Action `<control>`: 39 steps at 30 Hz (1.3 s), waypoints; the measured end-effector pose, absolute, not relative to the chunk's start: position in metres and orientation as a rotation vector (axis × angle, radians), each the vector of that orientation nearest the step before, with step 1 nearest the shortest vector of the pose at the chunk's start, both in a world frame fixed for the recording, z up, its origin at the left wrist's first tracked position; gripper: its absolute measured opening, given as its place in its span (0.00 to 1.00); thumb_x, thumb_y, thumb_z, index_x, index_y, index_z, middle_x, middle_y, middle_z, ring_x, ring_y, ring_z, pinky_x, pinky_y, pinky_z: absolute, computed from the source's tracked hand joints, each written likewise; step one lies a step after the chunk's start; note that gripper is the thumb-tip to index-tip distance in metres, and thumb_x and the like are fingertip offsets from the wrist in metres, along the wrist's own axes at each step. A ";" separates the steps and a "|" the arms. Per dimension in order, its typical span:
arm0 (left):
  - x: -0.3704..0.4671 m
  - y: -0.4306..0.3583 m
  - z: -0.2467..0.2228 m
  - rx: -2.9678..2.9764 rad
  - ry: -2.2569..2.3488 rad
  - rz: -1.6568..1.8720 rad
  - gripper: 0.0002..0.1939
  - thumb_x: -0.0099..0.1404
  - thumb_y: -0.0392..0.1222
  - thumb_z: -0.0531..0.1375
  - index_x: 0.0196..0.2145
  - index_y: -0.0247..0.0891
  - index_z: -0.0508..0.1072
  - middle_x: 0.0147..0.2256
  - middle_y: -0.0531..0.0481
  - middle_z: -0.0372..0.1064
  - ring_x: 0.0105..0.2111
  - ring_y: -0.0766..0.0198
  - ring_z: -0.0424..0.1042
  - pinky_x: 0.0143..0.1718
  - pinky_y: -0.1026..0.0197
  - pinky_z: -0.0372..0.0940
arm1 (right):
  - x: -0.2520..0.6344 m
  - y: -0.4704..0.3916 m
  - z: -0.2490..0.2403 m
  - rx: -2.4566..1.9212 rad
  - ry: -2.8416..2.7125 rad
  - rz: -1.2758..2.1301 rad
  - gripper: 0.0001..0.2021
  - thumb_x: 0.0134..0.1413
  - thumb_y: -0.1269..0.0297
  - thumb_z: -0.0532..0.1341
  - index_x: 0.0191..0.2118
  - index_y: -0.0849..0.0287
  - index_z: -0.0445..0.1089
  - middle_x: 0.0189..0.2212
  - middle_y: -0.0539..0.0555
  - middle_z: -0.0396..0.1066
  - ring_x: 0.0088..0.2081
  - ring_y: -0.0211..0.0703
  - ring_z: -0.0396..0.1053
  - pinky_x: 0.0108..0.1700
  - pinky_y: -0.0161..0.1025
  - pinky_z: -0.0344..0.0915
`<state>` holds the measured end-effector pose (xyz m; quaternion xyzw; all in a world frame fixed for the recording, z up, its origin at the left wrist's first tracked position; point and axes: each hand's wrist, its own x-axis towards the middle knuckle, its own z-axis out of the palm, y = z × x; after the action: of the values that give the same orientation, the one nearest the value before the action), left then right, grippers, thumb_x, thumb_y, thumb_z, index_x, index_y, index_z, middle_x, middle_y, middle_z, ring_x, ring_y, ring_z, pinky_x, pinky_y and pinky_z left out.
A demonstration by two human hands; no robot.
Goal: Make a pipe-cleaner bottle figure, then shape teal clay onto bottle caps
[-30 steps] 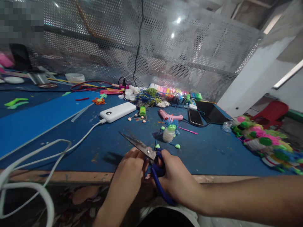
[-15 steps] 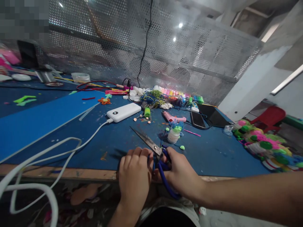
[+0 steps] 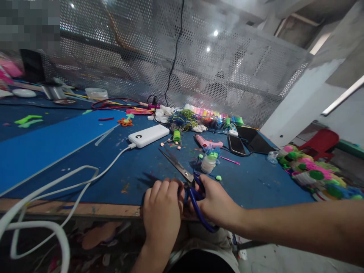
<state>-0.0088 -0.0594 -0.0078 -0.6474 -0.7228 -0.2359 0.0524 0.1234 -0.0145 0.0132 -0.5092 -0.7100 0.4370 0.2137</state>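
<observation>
At the table's front edge, my right hand [image 3: 216, 197] is closed round the blue handles of a pair of scissors [image 3: 181, 169]. Their blades point up and to the left over the table. My left hand [image 3: 163, 206] is beside it, back upward, with its fingers curled in. A bit of blue shows between the two hands, but what the left fingers hold is hidden. Just beyond the scissors stands a small white figure [image 3: 208, 164] with blue yarn hair and green balls. Farther back is a green-bodied figure [image 3: 176, 135] with grey strands on top.
A white power bank [image 3: 148, 135] with a white cable [image 3: 110, 167] lies left of centre. Behind the white figure are a pink glue gun [image 3: 208, 141] and a phone [image 3: 236, 145]. Tangled yarn [image 3: 183, 119] sits by the mesh wall, and colourful yarn pieces [image 3: 315, 172] crowd the right edge.
The scissors and my right hand have shifted very slightly. My left hand stays nearly in place, and the view has turned a little.
</observation>
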 end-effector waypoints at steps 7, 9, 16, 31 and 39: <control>-0.010 -0.060 -0.013 -1.915 -2.137 -0.700 0.14 0.61 0.28 0.51 0.38 0.34 0.74 0.36 0.41 0.73 0.42 0.49 0.69 0.41 0.51 0.61 | 0.111 -0.020 0.023 -1.533 -2.125 0.961 0.13 0.38 0.71 0.62 0.28 0.56 0.54 0.24 0.45 0.60 0.25 0.34 0.52 0.28 0.32 0.53; -0.011 -0.060 -0.015 -1.902 -2.139 -0.693 0.14 0.61 0.27 0.50 0.36 0.34 0.75 0.34 0.41 0.73 0.41 0.49 0.69 0.41 0.51 0.61 | 0.108 -0.019 0.023 -1.525 -2.157 0.943 0.12 0.40 0.69 0.62 0.28 0.56 0.54 0.23 0.45 0.60 0.24 0.34 0.52 0.27 0.32 0.52; -0.009 -0.060 -0.010 -1.925 -2.151 -0.728 0.09 0.61 0.31 0.55 0.36 0.38 0.74 0.34 0.45 0.73 0.39 0.51 0.68 0.38 0.52 0.59 | 0.129 -0.010 0.023 -1.452 -2.190 1.019 0.13 0.37 0.73 0.61 0.28 0.57 0.55 0.23 0.45 0.60 0.24 0.33 0.55 0.25 0.30 0.52; -0.021 -0.047 -0.012 -2.037 -2.067 -0.709 0.10 0.67 0.38 0.51 0.38 0.42 0.73 0.38 0.48 0.72 0.39 0.52 0.68 0.36 0.53 0.60 | 0.244 0.031 0.010 -1.533 -2.141 0.866 0.11 0.38 0.75 0.57 0.29 0.56 0.54 0.25 0.46 0.66 0.28 0.37 0.63 0.29 0.31 0.56; -0.059 -0.029 -0.003 -1.923 -2.171 -0.521 0.15 0.66 0.40 0.48 0.42 0.38 0.72 0.42 0.43 0.71 0.42 0.47 0.68 0.40 0.49 0.64 | 0.314 0.073 0.022 -1.808 -2.020 0.581 0.09 0.42 0.69 0.60 0.28 0.57 0.56 0.23 0.46 0.64 0.26 0.38 0.62 0.27 0.33 0.54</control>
<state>-0.0588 -0.0293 -0.0035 -0.6495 -0.7333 -0.1758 0.0973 0.3141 0.0735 0.0222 -0.6409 -0.7163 0.2061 0.1834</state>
